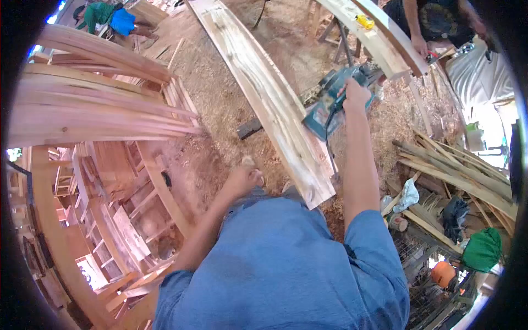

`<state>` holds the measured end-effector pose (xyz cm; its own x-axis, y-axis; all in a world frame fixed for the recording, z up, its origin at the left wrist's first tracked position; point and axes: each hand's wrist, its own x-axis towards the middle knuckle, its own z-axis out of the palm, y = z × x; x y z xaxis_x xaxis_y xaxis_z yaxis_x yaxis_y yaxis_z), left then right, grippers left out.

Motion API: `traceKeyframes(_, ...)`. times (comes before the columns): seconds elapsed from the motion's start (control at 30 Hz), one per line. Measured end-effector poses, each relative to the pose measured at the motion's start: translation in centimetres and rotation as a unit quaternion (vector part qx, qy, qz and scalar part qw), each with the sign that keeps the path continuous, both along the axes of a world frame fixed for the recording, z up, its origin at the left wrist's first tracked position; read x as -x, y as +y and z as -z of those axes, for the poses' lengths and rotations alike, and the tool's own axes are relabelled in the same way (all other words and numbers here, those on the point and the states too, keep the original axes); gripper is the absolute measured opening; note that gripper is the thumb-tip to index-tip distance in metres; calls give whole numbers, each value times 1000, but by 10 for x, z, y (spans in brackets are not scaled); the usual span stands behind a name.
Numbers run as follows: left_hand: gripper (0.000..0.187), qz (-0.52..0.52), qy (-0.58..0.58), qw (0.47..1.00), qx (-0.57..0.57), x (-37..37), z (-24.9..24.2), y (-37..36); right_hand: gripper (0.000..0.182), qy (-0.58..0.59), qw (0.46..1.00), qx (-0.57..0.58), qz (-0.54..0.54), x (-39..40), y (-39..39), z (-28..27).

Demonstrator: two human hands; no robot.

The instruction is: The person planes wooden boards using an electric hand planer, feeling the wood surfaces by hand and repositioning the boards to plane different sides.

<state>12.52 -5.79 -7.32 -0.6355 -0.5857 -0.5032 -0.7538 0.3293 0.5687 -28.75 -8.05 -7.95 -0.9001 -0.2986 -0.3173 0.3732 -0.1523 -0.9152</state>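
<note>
My right hand (pixel 357 94) grips the handle of a teal electric planer (pixel 320 120), out to the right at arm's length. Its base overlaps the right edge of a long wooden plank (pixel 264 99), which runs from the top of the view down to my waist. A dark cord hangs from the planer along the plank's side. My left hand (pixel 245 179) is low by my waist, left of the plank, its fingers curled in with nothing showing in them.
Wood shavings (pixel 220 121) cover the floor around a dark block (pixel 249 128). Stacked boards (pixel 104 104) stand at left, scrap strips (pixel 456 170) at right. A yellow tool (pixel 364 22) rests on a curved beam (pixel 379 41). One person (pixel 440 22) works beyond it; another (pixel 113 21) bends over at upper left.
</note>
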Motion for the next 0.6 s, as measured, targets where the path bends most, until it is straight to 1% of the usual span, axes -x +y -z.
traceKeyframes(0.03, 46, -33, -38, 992, -116, -1, -17, 11, 10, 5, 1000, 6, 3, 3, -10, 7)
traceKeyframes(0.07, 48, -13, -16, 992, -128, -7, -10, 19, 10, 10, 1000, 9, 7, 6, -17, 14)
traceKeyframes(0.13, 52, 32, 33, 986, -160, -18, 19, 35, 10, 20, 1000, -10, 18, -1, -20, 4)
traceKeyframes(0.2, 60, 13, 99, 959, -265, -19, 64, 53, 11, 36, 996, -77, 16, -5, -20, 0)
traceKeyframes(0.23, 64, 3, 133, 940, -314, -15, 77, 60, 12, 46, 993, -108, 16, -2, -20, 0)
traceKeyframes(0.33, 67, 106, 136, 930, -325, 15, 63, 66, 14, 85, 972, -218, 11, 11, -25, 17)
traceKeyframes(0.43, 69, 120, 71, 936, -323, 33, 71, 71, 15, 112, 956, -267, -35, 7, -17, 4)
traceKeyframes(0.53, 72, 21, 92, 935, -343, 43, 65, 75, 14, 85, 978, -187, -46, 17, -22, 21)
traceKeyframes(0.6, 70, 18, 27, 947, -319, 54, 46, 70, 15, 62, 983, -167, -35, 11, -22, 13)
